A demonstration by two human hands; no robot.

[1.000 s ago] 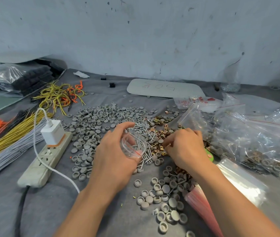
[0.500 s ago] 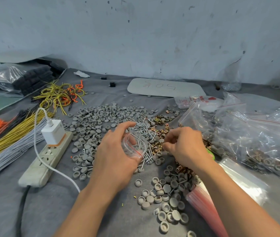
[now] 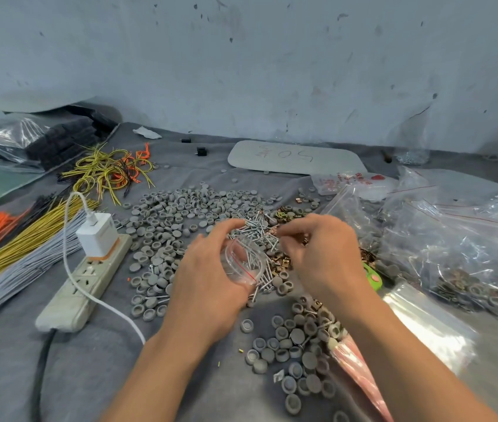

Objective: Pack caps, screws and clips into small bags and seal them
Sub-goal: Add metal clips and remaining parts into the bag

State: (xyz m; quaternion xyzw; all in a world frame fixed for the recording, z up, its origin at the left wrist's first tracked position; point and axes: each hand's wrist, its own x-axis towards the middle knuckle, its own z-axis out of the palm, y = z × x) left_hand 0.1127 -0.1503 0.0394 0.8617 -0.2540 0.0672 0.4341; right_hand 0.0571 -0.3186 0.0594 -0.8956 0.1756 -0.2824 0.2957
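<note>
From my station I see the left hand (image 3: 208,284) curled round a small clear plastic bag (image 3: 243,263) with a thin red zip line, its glossy film bowed into a rounded shape right against the heap of slim silver screws (image 3: 256,231). The right hand (image 3: 323,254) hovers over that heap and the brassy folded clips (image 3: 284,264), fingertips bunched together, though I cannot tell whether they pinch anything. Round, dished, matte grey caps (image 3: 168,214) lie scattered on the soft grey cloth (image 3: 89,376) to the left and near the wrists, with crinkled filled bags (image 3: 454,248) on the right.
</note>
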